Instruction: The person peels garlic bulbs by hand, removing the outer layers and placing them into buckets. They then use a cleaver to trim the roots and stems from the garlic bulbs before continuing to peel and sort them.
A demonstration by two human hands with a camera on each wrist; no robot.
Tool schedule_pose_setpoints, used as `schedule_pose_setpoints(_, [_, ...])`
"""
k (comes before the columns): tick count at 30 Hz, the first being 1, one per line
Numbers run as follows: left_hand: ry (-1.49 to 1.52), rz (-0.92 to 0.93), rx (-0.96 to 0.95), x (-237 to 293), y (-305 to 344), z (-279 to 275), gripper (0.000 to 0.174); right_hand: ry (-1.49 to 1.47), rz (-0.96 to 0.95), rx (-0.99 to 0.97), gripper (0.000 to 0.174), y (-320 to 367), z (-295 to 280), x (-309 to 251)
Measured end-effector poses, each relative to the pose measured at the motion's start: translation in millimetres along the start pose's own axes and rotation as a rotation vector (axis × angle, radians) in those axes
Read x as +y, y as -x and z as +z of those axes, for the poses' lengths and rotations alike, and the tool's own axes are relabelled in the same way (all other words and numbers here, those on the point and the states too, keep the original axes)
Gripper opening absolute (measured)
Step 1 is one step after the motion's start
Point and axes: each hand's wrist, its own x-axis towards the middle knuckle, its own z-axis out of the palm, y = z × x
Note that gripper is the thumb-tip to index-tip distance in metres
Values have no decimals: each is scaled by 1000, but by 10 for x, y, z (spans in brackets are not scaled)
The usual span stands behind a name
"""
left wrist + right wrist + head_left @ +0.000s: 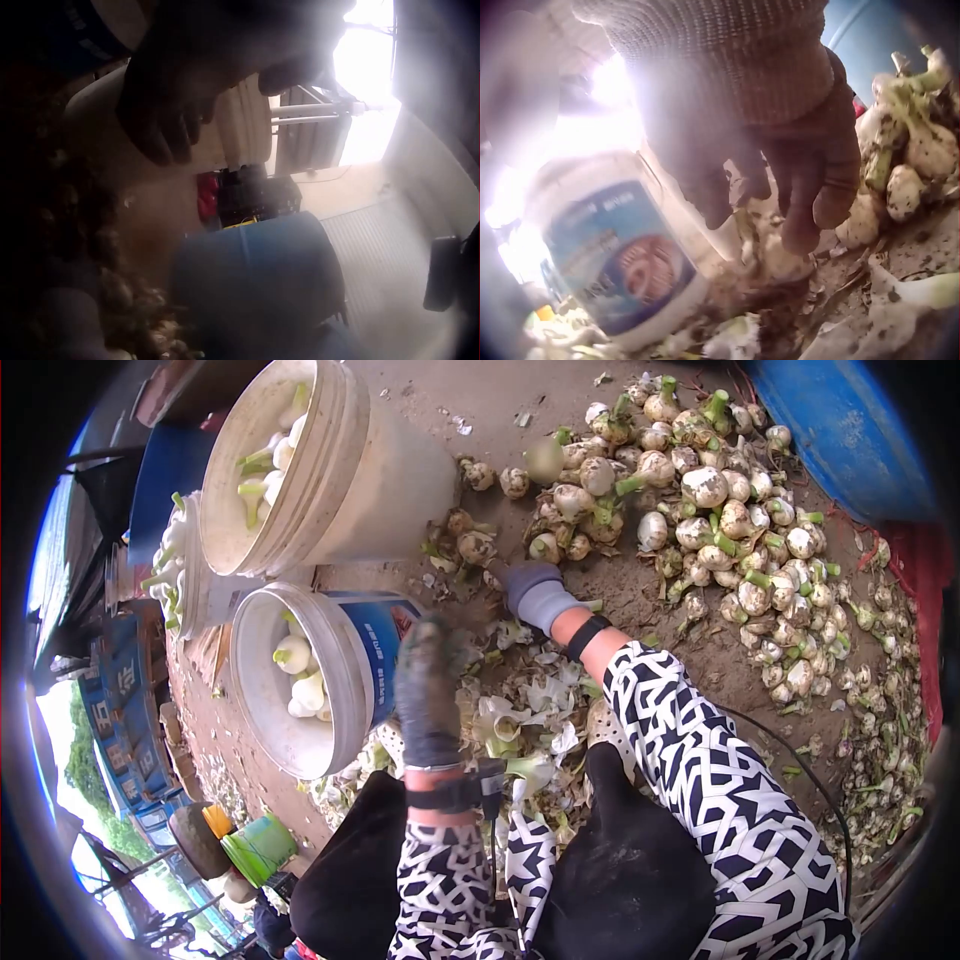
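My right hand [540,596], in a grey glove with a pale cuff, reaches down to the ground among garlic bulbs. Its fingertips are right at a dirty garlic bulb [476,547] beside the large white bucket. In the right wrist view, the fingers [802,225] point downward over this bulb, with a gap between thumb and fingers. My left hand [428,685], in a dark, soiled glove, is blurred in front of the smaller bucket [285,735] with the blue label. The left wrist view shows its fingers hanging loosely, nothing visible in them.
A wide heap of unpeeled garlic [740,540] spreads at the right, below a blue barrel [850,435]. The large white bucket [385,485] and another full pail [200,575] stand at the left with cleaned bulbs. Peeled skins [530,705] litter the ground between the feet.
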Motion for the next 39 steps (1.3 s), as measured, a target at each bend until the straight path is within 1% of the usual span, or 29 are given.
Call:
schedule_pose_setpoints(1, [-97, 71, 18, -107, 95, 86, 54, -97, -22, 51, 42, 31, -25, 38])
schedule_pose_setpoints(2, [-168, 127, -62, -381, 18, -70, 60, -187, -41, 105, 44, 58, -62, 92])
schedule_pose_setpoints(3, [-292, 184, -49, -458, 92, -35, 65, -323, 50, 71, 41, 152, -42, 113])
schedule_pose_setpoints(4, [-417, 242, -37, -533, 129, 39, 71, -308, 53, 73, 41, 214, 110, 202])
schedule_pose_setpoints(5, [-405, 240, -38, -578, 137, 99, 71, -877, -2, 57, 36, 255, 389, 327])
schedule_pose_setpoints(6, [-449, 328, -91, -613, 161, 149, 74, -1451, -58, 35, 33, 361, 593, 390])
schedule_pose_setpoints(7, [-497, 415, -146, -639, 197, 202, 78, -1706, -23, -173, 34, 643, 478, 314])
schedule_pose_setpoints(8, [-403, 390, -204, -589, 250, 306, 79, -1956, 11, -389, 36, 928, 338, 217])
schedule_pose_setpoints(9, [-318, 373, -241, -563, 312, 346, 79, -1874, 83, -249, 37, 1064, 419, 220])
schedule_pose_setpoints(10, [-234, 360, -280, -530, 358, 380, 78, -1875, 79, -239, 37, 1154, 280, 231])
schedule_pose_setpoints(12, [-284, 393, -247, -448, 453, 465, 80, -873, -425, 431, 38, 1409, -135, 212])
schedule_pose_setpoints(13, [-333, 426, -205, -416, 484, 521, 81, -840, -335, 471, 40, 1425, -183, 255])
schedule_pose_setpoints(14, [-328, 426, -216, -384, 506, 556, 81, -834, -330, 479, 40, 1486, -339, 221])
schedule_pose_setpoints(16, [-805, 705, -181, -332, 555, 591, 87, -834, -71, 280, 37, 1608, -591, 84])
schedule_pose_setpoints(17, [-819, 712, -162, -334, 597, 645, 91, -1028, -110, 389, 32, 1574, -483, 43])
schedule_pose_setpoints(21, [-898, 767, -155, -267, 679, 650, 90, -1049, -127, 342, 25, 1587, -419, 151])
schedule_pose_setpoints(23, [-604, 602, -226, -256, 696, 670, 78, -997, -177, 378, 19, 1601, -356, 221])
schedule_pose_setpoints(24, [-606, 599, -226, -232, 692, 634, 78, -999, -175, 377, 19, 1621, -352, 266])
schedule_pose_setpoints(26, [28, -33, -441, -153, 659, 519, 66, -988, -195, 324, 18, 1648, -410, 307])
schedule_pose_setpoints(27, [-39, -64, -409, -201, 649, 481, 62, -1175, -224, 341, 18, 1633, -349, 273])
schedule_pose_setpoints(28, [-43, -64, -406, -254, 625, 458, 62, -1179, -226, 340, 18, 1629, -375, 276])
schedule_pose_setpoints(30, [341, -220, -445, -341, 592, 435, 63, -1390, -19, 72, 27, 1638, -455, 294])
schedule_pose_setpoints(31, [219, -138, -502, -291, 602, 461, 70, -1391, -19, 70, 27, 1630, -435, 299])
schedule_pose_setpoints(32, [219, -140, -498, -176, 644, 535, 70, -1192, -177, 279, 28, 1625, -396, 303])
schedule_pose_setpoints(33, [-150, 62, -430, -43, 701, 629, 70, -979, -328, 476, 30, 1621, -369, 306])
schedule_pose_setpoints(34, [-518, 260, -351, 13, 731, 679, 71, -980, -325, 472, 30, 1610, -385, 271])
schedule_pose_setpoints(35, [-217, 223, -479, -105, 616, 566, 91, -1028, -273, 375, 31, 1590, -426, 203])
schedule_pose_setpoints(36, [-216, 219, -479, -135, 625, 562, 91, -1075, -221, 278, 32, 1569, -450, 160])
schedule_pose_setpoints(39, [-357, 354, -356, -32, 733, 681, 94, -1109, -222, 298, 28, 1558, -516, 127])
